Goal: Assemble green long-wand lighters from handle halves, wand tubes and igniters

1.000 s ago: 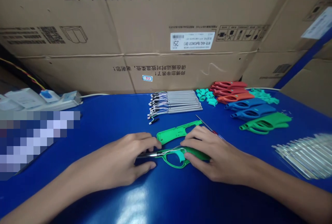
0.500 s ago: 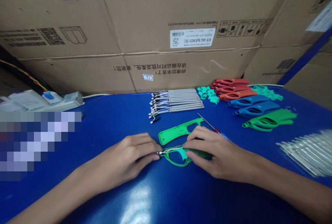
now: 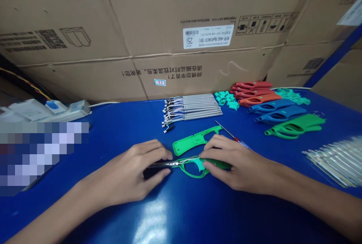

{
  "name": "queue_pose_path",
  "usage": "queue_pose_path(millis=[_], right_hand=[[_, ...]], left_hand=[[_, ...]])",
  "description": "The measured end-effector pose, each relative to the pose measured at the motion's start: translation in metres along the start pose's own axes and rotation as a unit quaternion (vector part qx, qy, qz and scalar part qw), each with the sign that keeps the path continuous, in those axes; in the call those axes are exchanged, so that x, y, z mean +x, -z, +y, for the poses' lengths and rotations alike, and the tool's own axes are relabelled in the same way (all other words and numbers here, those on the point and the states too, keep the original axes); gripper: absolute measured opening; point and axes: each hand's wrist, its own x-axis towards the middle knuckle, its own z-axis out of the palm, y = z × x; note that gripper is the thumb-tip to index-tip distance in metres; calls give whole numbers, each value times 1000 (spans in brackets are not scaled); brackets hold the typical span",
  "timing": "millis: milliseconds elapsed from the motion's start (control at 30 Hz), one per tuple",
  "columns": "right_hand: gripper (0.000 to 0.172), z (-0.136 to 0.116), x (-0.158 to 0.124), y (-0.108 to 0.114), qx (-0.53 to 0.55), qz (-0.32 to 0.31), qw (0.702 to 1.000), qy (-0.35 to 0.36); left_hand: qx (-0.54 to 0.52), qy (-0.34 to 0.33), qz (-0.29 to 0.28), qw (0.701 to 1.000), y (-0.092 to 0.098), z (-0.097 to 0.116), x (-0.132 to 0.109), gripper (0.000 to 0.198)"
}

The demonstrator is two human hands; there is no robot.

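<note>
A green plastic lighter handle half [image 3: 195,176] lies on the table, with a teal trigger [image 3: 199,164] and white wires [image 3: 188,160] in it. A silver metal tube [image 3: 166,164] sits at its left end. My left hand [image 3: 141,170] is around the tube, thumb and fingers spread apart with a gap on either side of it. My right hand [image 3: 234,164] presses thumb and fingers on the green half near the trigger, covering much of its right part. Just behind lies a second green half shell [image 3: 188,144], partly hidden by my right hand.
A red-handled screwdriver [image 3: 236,139] rests behind my right hand. Farther back are wired metal tubes [image 3: 200,106], teal triggers [image 3: 226,98], and red, blue and green handles [image 3: 294,129]. Clear strips [image 3: 336,161] lie right, a power strip [image 3: 80,110] left; a cardboard box [image 3: 158,55] stands behind.
My left thumb and fingers have parted, and the metal tube now shows between them at the handle's left end. My right hand stays on the green half.
</note>
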Motion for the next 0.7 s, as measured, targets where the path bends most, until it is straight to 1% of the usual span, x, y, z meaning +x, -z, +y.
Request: queue_pose_path(millis=[167, 300, 467, 700], right_hand=[[18, -1, 0, 1, -6, -6, 1000, -5], [18, -2, 0, 2, -18, -3, 1000, -6], [18, -2, 0, 1, -10, -5, 1000, -8], [19, -2, 0, 1, 0, -7, 1000, -8]], left_hand=[[-1, -10, -14, 1000, 0, 1, 2, 20], [-1, -21, -8, 1000, 0, 0, 2, 19], [-3, -13, -6, 1000, -2, -1, 2, 17], [-2, -26, 5, 1000, -3, -1, 1, 16]])
